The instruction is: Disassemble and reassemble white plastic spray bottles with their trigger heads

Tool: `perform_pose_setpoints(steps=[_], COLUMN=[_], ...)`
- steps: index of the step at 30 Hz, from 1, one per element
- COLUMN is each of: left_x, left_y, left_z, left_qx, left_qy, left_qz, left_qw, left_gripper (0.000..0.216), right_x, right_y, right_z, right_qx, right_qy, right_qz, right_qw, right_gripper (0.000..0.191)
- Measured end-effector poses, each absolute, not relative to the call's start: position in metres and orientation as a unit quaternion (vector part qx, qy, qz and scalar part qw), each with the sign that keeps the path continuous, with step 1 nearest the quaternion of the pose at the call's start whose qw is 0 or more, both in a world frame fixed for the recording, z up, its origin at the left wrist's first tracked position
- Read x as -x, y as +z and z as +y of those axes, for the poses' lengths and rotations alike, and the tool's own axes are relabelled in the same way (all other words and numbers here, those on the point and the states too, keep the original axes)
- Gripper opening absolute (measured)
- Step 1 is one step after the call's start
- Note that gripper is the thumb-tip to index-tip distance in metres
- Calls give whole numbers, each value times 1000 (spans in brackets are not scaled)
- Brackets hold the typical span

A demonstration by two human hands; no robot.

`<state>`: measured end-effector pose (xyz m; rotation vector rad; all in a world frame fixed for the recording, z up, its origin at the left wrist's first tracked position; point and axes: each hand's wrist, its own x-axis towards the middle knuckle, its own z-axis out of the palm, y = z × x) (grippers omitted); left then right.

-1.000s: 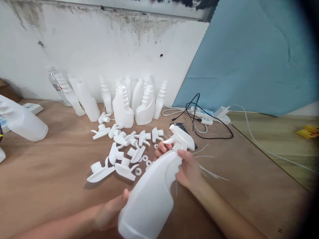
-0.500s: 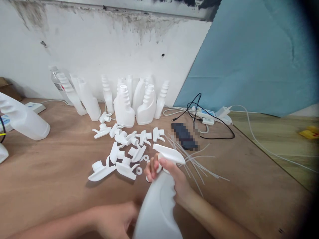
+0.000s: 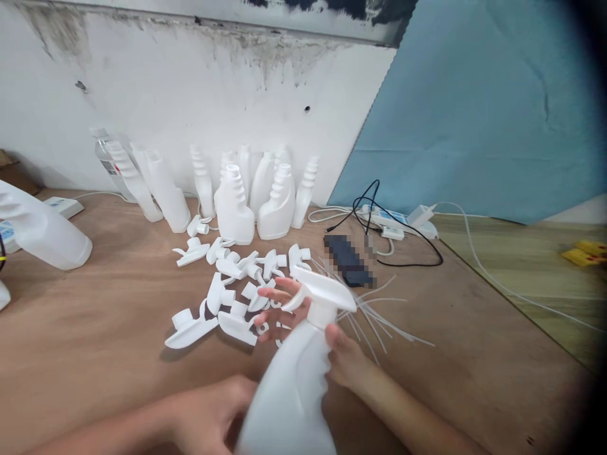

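Tabletop [image 3: 118, 373] we're at is brown, w/ a stained white wall [image 3: 190, 95] behind & blue sheeting [image 3: 474, 114] to the R. White btls [image 3: 234, 212] stand near the wall, loose spray tops [image 3: 192, 332] lie nearer us. Our spray btl [image 3: 289, 398] tilts front & ctr, plain white, ribbed on its R edge, trigger head [image 3: 327, 292] on its neck. Our R hand [image 3: 345, 359] has fingers spread loose, thumb at neck; L hand [image 3: 203, 411] is by lower body, can't tell if gripping
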<state>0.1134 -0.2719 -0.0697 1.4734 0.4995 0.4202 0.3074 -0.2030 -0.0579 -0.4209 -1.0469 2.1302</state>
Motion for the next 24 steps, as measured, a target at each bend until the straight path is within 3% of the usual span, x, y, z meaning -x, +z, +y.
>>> perform_pose_setpoints(steps=[2, 4, 6, 8, 10, 12, 18, 24], left_x=[-100, -80, -55, -23, 14, 51, 114, 113], left_y=[-67, -65, -60, -54, -49, -48, -72, -80], left_z=[-267, -258, -244, -226, -206, -191, -185, -186], left_qx=[-689, -686, -623, -559, -483, -426, -308, -309], left_qy=[242, 337, 433, 448, 483, 445, 302, 308], left_qz=[261, 369, 537, 657, 730, 780, 893, 893], left_qw=[631, 528, 369, 233, 25, -112, -126, -112], left_gripper=[51, 47, 35, 29, 36, 41, 53, 52], right_x=[-310, -311, -311, -311, -311, -311, -310, -310], right_y=[-60, -65, -73, -80, -86, -88, -84, -83], right_z=[-198, -193, -188, -184, -183, -183, -190, -190], right_qx=[160, 171, 181, 186, 192, 197, 221, 227], right_qy=[808, 777, 746, 728, 722, 721, 722, 717], right_qz=[-435, -479, -524, -545, -550, -549, -559, -564], right_qw=[364, 371, 370, 372, 373, 374, 343, 339], right_gripper=[66, 62, 52, 41, 33, 29, 24, 22])
